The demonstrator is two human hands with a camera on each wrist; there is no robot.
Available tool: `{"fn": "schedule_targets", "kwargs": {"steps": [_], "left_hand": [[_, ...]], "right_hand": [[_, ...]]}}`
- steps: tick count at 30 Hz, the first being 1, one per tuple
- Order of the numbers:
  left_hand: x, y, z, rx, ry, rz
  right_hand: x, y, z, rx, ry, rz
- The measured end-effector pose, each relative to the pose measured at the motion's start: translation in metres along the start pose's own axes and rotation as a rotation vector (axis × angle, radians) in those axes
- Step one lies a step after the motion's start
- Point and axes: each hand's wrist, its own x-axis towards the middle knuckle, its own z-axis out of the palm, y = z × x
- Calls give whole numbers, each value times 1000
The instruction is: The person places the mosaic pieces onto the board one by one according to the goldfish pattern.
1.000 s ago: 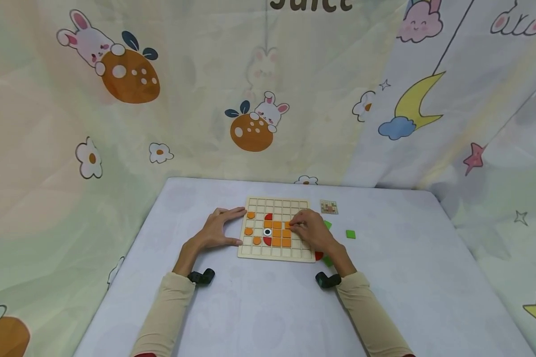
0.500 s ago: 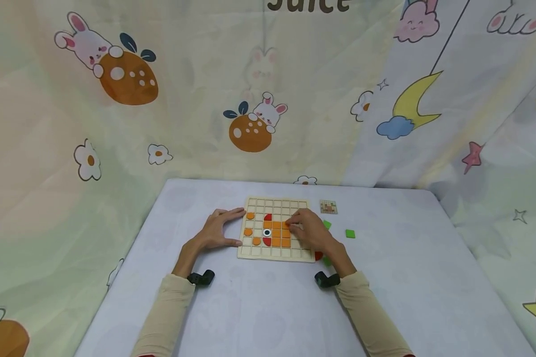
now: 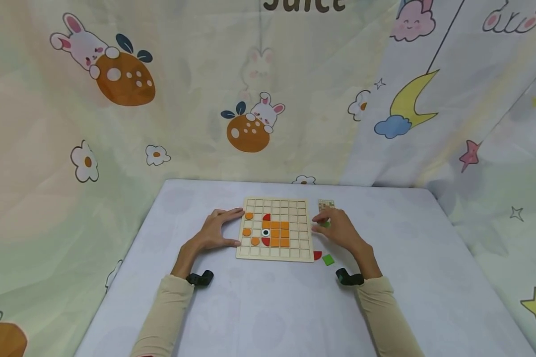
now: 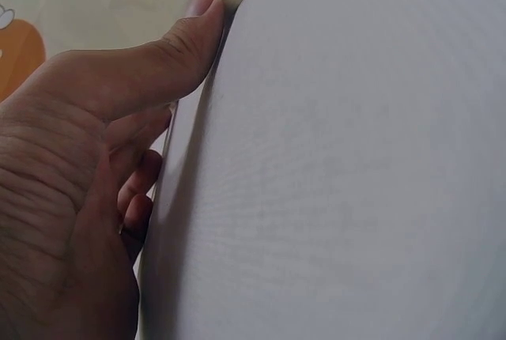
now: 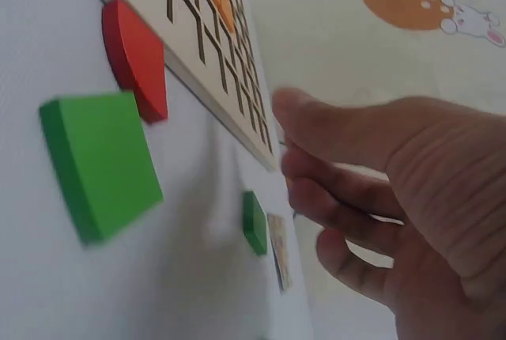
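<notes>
A pale wooden grid board (image 3: 301, 242) lies on the table with orange square tiles (image 3: 275, 233), orange round pieces (image 3: 248, 216), red quarter-round pieces (image 3: 266, 217) and a black-and-white eye piece (image 3: 265, 232) on it. My left hand (image 3: 211, 232) rests against the board's left edge, thumb and fingers spread apart; in the left wrist view the thumb touches the rim. To the right of the board hovers my right hand (image 3: 339, 229), fingers loosely bent with nothing visible between them. It partly covers a green tile (image 3: 326, 224). Another green tile (image 5: 107, 166) lies nearer.
A red quarter-round piece (image 3: 317, 255) lies by the board's lower right corner. Beyond the right hand, a small patterned card (image 3: 326, 204) is partly covered. A printed cloth (image 3: 196, 99) hangs behind the white table (image 3: 268, 307).
My right hand has let go of an orange tile, now lying flat in the grid, and has moved right off the board toward the green tiles. The left hand has stayed put.
</notes>
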Motion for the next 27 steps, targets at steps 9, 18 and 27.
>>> {"fn": "schedule_targets", "kwargs": {"steps": [9,18,27], "left_hand": [[-2,-2,-1,5,5,-7],[-2,-1,0,-3,12,2],[0,1,0,2,5,-16]], "right_hand": [[-21,2,-13,75,-294,37],[-31,-2,-2,72,-296,17],[-35,-3,-1,20,-279,-43]]}}
